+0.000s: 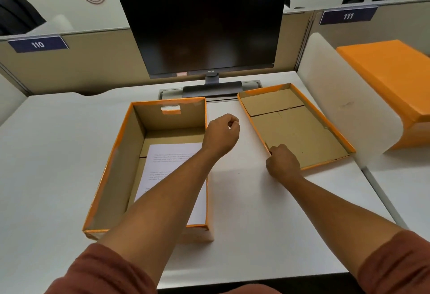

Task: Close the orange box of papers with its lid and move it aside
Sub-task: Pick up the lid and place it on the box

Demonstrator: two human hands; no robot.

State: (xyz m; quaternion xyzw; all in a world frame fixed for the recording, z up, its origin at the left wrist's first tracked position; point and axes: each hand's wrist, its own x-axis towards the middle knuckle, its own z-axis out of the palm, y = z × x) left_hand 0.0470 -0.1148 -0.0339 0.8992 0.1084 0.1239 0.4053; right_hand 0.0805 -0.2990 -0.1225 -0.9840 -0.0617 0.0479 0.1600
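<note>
An open orange box (111, 168) with brown cardboard inside stands on the white desk, left of centre. White printed papers (167, 168) lie flat on its bottom. Its orange lid (295, 126) lies upside down to the right, brown inner side up. My left hand (222, 133) hovers over the box's right wall with fingers curled shut, holding nothing. My right hand (281, 163) pinches the lid's near left corner. My left forearm crosses over the box and hides part of the papers.
A dark monitor (204, 26) on its stand sits behind the box. A white divider panel (344, 107) rises right of the lid, with another closed orange box (391, 79) beyond it. Partition walls carry labels 110 and 111. Bare desk lies at the left and front.
</note>
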